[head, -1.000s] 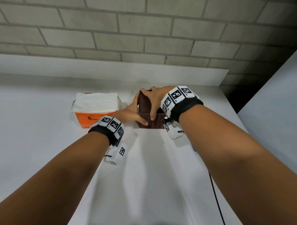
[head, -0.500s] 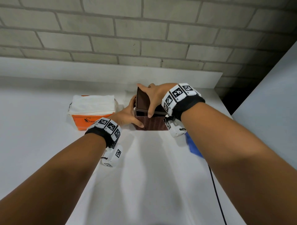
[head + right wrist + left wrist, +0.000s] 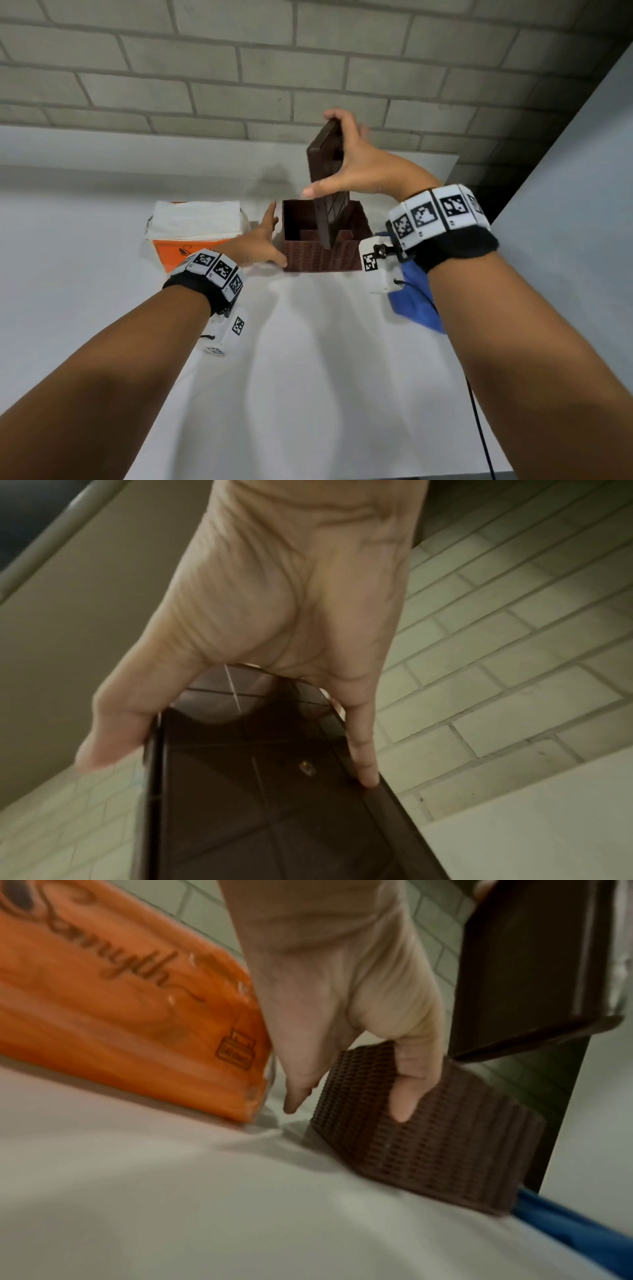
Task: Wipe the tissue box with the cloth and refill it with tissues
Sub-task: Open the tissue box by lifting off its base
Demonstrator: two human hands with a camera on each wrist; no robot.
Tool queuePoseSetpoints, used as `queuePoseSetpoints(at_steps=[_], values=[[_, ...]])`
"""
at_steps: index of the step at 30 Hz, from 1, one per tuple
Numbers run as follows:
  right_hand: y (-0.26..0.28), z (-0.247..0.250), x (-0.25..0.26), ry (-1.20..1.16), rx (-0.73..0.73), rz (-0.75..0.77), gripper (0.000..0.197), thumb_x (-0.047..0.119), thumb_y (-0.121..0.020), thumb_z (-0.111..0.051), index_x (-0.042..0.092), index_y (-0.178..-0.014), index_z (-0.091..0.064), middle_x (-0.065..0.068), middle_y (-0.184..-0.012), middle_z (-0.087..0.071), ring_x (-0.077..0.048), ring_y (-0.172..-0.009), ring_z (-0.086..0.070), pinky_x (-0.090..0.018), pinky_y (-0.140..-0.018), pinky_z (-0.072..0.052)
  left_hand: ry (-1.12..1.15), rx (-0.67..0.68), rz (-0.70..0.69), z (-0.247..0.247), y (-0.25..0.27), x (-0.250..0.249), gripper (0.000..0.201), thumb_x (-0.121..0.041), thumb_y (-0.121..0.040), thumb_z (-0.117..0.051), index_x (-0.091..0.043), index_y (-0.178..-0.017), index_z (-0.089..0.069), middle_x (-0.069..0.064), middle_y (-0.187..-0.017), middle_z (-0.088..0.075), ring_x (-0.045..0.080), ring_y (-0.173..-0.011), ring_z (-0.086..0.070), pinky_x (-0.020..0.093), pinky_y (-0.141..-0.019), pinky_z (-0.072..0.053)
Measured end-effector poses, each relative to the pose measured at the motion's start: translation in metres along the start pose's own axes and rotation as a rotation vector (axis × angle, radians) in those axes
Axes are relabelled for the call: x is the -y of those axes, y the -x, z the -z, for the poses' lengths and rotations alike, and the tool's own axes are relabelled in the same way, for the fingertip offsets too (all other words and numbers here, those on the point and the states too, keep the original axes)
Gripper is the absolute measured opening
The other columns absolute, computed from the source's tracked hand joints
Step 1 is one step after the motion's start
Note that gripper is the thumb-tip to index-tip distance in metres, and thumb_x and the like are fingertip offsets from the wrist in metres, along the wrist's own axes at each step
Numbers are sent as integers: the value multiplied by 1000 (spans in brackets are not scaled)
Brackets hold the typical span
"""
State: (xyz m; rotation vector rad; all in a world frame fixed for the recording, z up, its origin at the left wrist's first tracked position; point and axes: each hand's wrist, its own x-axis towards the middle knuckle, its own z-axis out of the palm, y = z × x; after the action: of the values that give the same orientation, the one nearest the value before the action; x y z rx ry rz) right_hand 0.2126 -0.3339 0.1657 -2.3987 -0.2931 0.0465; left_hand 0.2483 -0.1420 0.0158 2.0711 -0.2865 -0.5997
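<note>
The brown woven tissue box (image 3: pixel 322 260) (image 3: pixel 445 1139) stands open and empty on the white table. My right hand (image 3: pixel 356 164) (image 3: pixel 274 642) grips its brown lid (image 3: pixel 327 171) (image 3: pixel 260 791) (image 3: pixel 527 969) by the edges, on end above the box. My left hand (image 3: pixel 260 240) (image 3: pixel 346 1031) holds the box's left corner, thumb on the front wall, fingers along the left side. The orange tissue pack (image 3: pixel 191 233) (image 3: pixel 113 1010), white tissues on top, lies just left of the box. The blue cloth (image 3: pixel 418 301) (image 3: pixel 575 1229) lies right of the box, partly under my right wrist.
A brick wall (image 3: pixel 239 68) with a white ledge (image 3: pixel 137 147) runs behind the table. A grey panel (image 3: pixel 565 205) stands at the right. A black cable (image 3: pixel 483 438) runs down the table's right side. White table surface (image 3: pixel 308 377) spreads in front of the box.
My right hand has lifted the lid off the box and tipped it upright above the opening. The left hand stayed on the box's left corner. The blue cloth has come into view.
</note>
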Motion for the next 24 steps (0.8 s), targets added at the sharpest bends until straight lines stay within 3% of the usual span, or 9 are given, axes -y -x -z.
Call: queuePoseSetpoints(at_steps=[2, 4, 5, 7, 8, 10, 15, 19, 24], values=[[17, 2, -4, -88, -57, 35, 99, 32, -66, -84, 29, -138, -16, -8, -138, -23, -22, -126, -38, -11, -88, -41, 38, 26, -14, 2, 7, 0, 118, 8, -73, -70, -30, -151, 11, 8, -160, -8, 26, -147, -17, 33, -96, -43], [37, 2, -7, -164, -87, 50, 87, 32, -68, -83, 32, -127, -19, -5, -137, -27, -18, -122, -41, 3, -77, -40, 73, 38, -26, 2, 15, 1, 111, -4, -68, -77, -27, -152, -8, 8, -157, -24, 22, -145, -22, 37, -104, -40], [47, -1, -10, -205, -93, 48, 84, 33, -68, -82, 34, -122, -18, -5, -137, -29, -18, -122, -42, 2, -83, -40, 89, 41, -24, 1, 19, 0, 107, -10, -66, -79, -25, -151, -16, 8, -155, -29, 22, -144, -24, 39, -108, -37], [66, -8, -16, -285, -90, 38, 87, 36, -63, -84, 37, -119, -18, -8, -139, -33, -21, -129, -42, -20, -103, -40, 138, 4, 15, 0, 28, -1, 89, -3, -77, -68, -18, -151, -20, 9, -154, -29, 25, -144, -25, 36, -111, -31], [74, -14, -20, -315, -88, 30, 89, 38, -60, -85, 38, -119, -18, -10, -140, -34, -22, -130, -42, -29, -107, -39, 162, -19, 35, 0, 31, 0, 80, 4, -84, -59, -15, -151, -20, 10, -154, -29, 26, -143, -27, 34, -109, -30], [89, -29, -26, -368, -80, 2, 93, 38, -56, -87, 39, -119, -18, -12, -137, -36, -23, -128, -46, -34, -107, -42, 165, -51, 44, 0, 40, 3, 69, 7, -89, -52, -13, -149, -24, 10, -151, -35, 26, -137, -35, 33, -109, -30], [116, -70, -45, -454, -97, -85, 101, 38, -47, -87, 34, -121, -19, -4, -131, -43, -20, -121, -54, -38, -106, -45, 121, -114, 13, 4, 68, 9, 51, -2, -93, -49, -19, -141, -40, 3, -138, -51, 20, -125, -48, 40, -111, -36], [128, -88, -58, -504, -130, -115, 91, 11, -64, -85, 25, -124, -18, 5, -116, -48, -19, -118, -56, -31, -106, -44, 140, -166, 20, 4, 102, 14, 36, -6, -92, -55, -24, -122, -52, 1, -124, -59, 19, -116, -56, 32, -97, -45], [136, -101, -71, -530, -135, -198, 90, 13, -67, -84, 31, -123, -15, 7, -116, -50, -18, -115, -58, -27, -102, -45, 54, -33, 51, -5, 161, 28, 18, -6, -91, -56, -17, -105, -61, -1, -91, -67, 8, -81, -63, 20, -73, -48]])
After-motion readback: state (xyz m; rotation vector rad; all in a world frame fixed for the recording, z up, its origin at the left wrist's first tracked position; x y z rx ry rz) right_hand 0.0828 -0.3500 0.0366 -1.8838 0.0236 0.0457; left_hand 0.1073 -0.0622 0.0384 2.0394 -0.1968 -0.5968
